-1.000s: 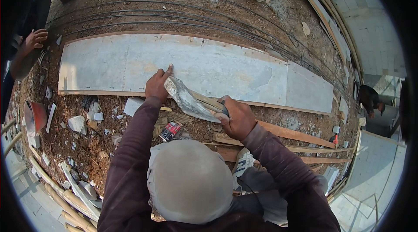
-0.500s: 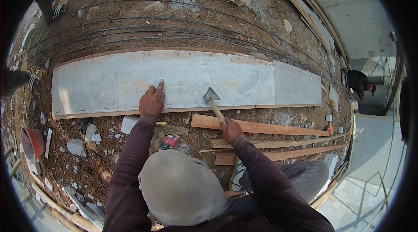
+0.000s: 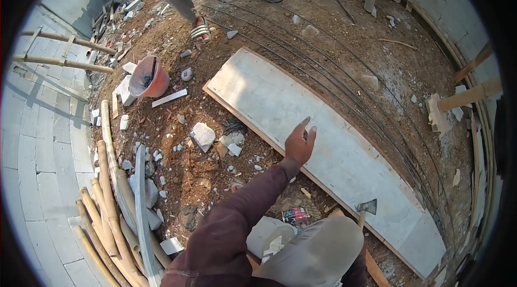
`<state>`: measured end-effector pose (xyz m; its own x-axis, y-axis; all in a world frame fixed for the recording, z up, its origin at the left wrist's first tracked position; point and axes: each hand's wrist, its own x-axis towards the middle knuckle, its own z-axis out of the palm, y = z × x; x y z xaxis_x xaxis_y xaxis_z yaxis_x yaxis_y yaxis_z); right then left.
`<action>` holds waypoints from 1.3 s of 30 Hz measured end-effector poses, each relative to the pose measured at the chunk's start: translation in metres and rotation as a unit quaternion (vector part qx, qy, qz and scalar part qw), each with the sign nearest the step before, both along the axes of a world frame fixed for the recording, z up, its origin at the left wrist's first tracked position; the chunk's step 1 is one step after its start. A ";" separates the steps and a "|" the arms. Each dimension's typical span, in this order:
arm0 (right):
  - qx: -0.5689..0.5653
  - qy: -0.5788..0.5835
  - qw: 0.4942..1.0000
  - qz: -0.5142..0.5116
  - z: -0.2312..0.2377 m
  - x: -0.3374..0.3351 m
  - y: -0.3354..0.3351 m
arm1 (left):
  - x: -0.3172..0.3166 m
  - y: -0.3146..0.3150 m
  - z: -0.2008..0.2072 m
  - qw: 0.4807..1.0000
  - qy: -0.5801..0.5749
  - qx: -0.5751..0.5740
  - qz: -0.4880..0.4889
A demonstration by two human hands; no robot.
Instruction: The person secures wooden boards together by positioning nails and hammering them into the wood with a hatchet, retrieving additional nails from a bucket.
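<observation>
Across the centre of the head view, a long pale grey panel (image 3: 344, 158) with a wooden edge strip lies diagonally on the ground (image 3: 186, 184), running from upper left to lower right. The person's left hand (image 3: 300, 144) is positioned over the near side of the panel, with the thumb and index finger spread apart and nothing held between them; contact of the fingertips with the surface cannot be confirmed. A hatchet-like tool (image 3: 368, 207) has its flat metal head over the panel's near edge, toward the lower right end. Its wooden handle passes behind the person's raised knee (image 3: 339, 241). The right hand is out of sight, so its grip cannot be determined. A red and black packet (image 3: 295, 215) lies on the ground between the knee and the panel. Thin dark rods (image 3: 323, 77) extend along the panel's far side. A reddish bucket (image 3: 157, 83) stands beyond the panel's upper left end, near a second person's striped sandal (image 3: 200, 30). Bamboo poles (image 3: 107, 201) lie at lower left.
</observation>
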<state>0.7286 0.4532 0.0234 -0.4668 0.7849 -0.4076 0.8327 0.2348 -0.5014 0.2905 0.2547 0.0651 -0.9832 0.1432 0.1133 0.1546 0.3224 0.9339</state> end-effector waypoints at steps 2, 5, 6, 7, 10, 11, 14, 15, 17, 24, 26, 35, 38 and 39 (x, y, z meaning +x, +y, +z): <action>-0.053 0.023 0.998 -0.002 0.035 -0.047 -0.034 | -0.092 -0.101 0.014 0.946 0.125 0.091 0.283; -0.140 0.000 0.983 0.117 0.062 -0.099 -0.059 | -0.202 -0.293 0.045 0.819 -0.023 0.377 0.432; -0.064 -0.049 0.989 0.121 0.069 -0.083 -0.038 | -0.203 -0.277 0.039 0.813 -0.152 0.361 0.430; 0.001 -0.097 0.987 0.126 0.093 -0.078 -0.032 | -0.201 -0.266 0.037 0.845 -0.130 0.298 0.424; -0.015 -0.202 0.970 0.134 0.106 -0.083 -0.003 | -0.185 -0.267 0.036 0.835 -0.217 0.392 0.319; 0.010 -0.217 0.958 0.190 0.112 -0.093 -0.003 | -0.165 -0.278 0.025 0.856 -0.242 0.408 0.206; -0.139 -0.259 0.929 0.226 0.108 -0.132 0.006 | -0.104 -0.261 0.020 0.845 -0.335 0.394 0.139; -0.108 -0.275 0.902 0.315 0.112 -0.121 0.028 | -0.062 -0.192 0.019 0.835 -0.377 0.357 0.184; -0.113 -0.304 0.897 0.301 0.109 -0.114 0.061 | -0.016 -0.123 0.023 0.854 -0.422 0.300 0.057; -0.061 -0.437 0.836 0.328 0.175 -0.027 0.188 | 0.102 0.030 0.144 0.878 -0.412 0.047 -0.238; -0.049 -0.397 0.856 0.328 0.164 0.018 0.233 | 0.108 0.043 0.179 0.881 -0.396 -0.009 -0.258; -0.217 -0.260 0.921 0.193 0.118 0.137 0.263 | 0.187 0.124 0.244 0.823 -0.404 -0.154 -0.368; -0.225 -0.169 0.946 0.163 0.088 0.158 0.240 | 0.227 0.128 0.201 0.792 -0.439 -0.163 -0.392; -0.228 -0.112 0.957 0.139 0.077 0.160 0.231 | 0.237 0.123 0.172 0.781 -0.422 -0.161 -0.431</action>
